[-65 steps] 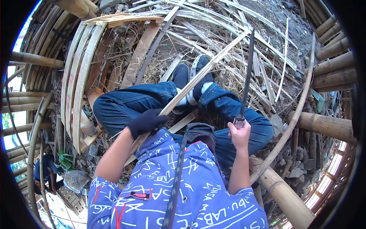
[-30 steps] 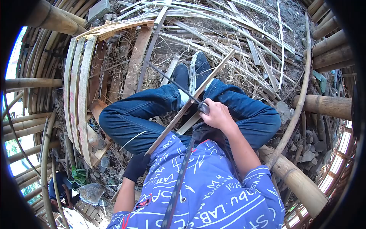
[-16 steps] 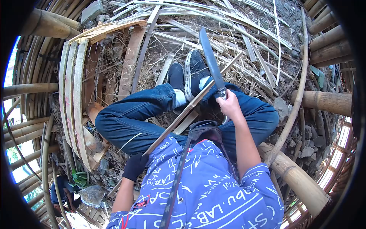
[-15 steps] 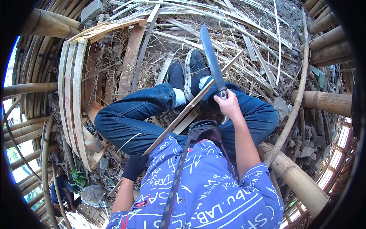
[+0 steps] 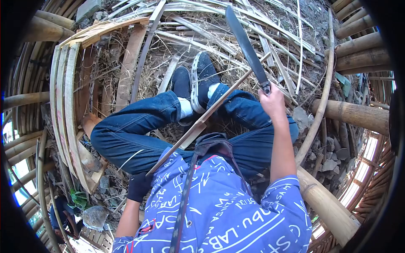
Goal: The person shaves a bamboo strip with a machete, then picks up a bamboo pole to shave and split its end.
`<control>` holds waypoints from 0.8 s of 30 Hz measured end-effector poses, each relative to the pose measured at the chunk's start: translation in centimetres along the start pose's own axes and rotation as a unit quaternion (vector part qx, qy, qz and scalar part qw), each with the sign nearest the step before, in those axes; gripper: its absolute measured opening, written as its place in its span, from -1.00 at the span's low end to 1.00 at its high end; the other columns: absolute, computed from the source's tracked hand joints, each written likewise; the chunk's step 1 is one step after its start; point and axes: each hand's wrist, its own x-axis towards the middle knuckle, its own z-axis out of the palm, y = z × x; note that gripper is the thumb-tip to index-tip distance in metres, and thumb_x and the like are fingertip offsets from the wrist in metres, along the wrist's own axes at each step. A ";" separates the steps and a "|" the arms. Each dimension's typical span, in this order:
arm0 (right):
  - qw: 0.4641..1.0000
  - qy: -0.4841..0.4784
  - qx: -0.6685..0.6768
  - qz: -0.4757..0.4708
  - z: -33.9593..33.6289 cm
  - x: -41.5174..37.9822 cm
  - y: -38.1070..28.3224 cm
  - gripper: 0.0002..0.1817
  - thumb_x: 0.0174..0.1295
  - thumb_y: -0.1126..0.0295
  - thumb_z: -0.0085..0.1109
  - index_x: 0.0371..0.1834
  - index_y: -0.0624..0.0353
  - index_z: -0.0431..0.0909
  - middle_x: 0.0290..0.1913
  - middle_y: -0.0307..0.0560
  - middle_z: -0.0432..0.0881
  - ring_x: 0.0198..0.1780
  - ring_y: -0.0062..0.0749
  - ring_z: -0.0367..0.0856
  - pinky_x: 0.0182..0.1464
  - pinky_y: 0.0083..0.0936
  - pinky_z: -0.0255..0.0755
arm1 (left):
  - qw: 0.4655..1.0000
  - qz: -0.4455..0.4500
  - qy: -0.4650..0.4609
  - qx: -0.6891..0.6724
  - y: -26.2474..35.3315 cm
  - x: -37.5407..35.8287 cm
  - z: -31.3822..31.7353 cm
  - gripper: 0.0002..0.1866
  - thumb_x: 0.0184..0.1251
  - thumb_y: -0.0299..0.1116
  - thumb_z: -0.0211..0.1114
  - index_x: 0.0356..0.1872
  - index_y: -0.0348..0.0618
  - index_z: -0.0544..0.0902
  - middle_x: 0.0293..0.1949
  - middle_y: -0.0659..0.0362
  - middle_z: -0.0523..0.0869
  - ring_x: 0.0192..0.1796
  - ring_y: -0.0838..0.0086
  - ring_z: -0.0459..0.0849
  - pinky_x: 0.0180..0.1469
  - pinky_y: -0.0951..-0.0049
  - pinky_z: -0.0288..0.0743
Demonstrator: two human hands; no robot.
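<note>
My left hand (image 5: 140, 185), in a black glove, is closed round the lower end of a long bamboo strip (image 5: 198, 123). The strip runs diagonally up over my crossed legs, past my shoes. My right hand (image 5: 272, 101) is bare and wrapped round the handle of a machete (image 5: 247, 45). The machete's dark, wide blade points up and to the left, its lower part close to the strip's far end; whether they touch I cannot tell.
A slatted wooden crate (image 5: 63, 109) stands at the left. Split strips (image 5: 202, 31) litter the ground ahead. Thick bamboo poles (image 5: 354, 114) lie at the right, beside rubble (image 5: 331, 158). A person (image 5: 63, 217) is at the lower left.
My right hand has moved right and up with the machete, so the blade is farther from my shoes. The view has shifted slightly; my left hand still grips the strip.
</note>
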 end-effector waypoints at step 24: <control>0.992 -0.117 -0.005 -0.048 8.4 -3.3 -0.8 -0.71 -0.05 0.47 0.05 -0.19 0.14 0.53 -0.32 0.31 0.62 -0.18 0.24 0.58 -0.08 -0.03 0.46 | 0.998 -0.041 -0.045 0.030 0.7 0.3 -0.7 -0.61 0.32 -0.14 0.08 -0.54 -0.26 0.59 -0.51 -0.16 0.60 -0.36 -0.09 0.60 -0.32 -0.01 0.40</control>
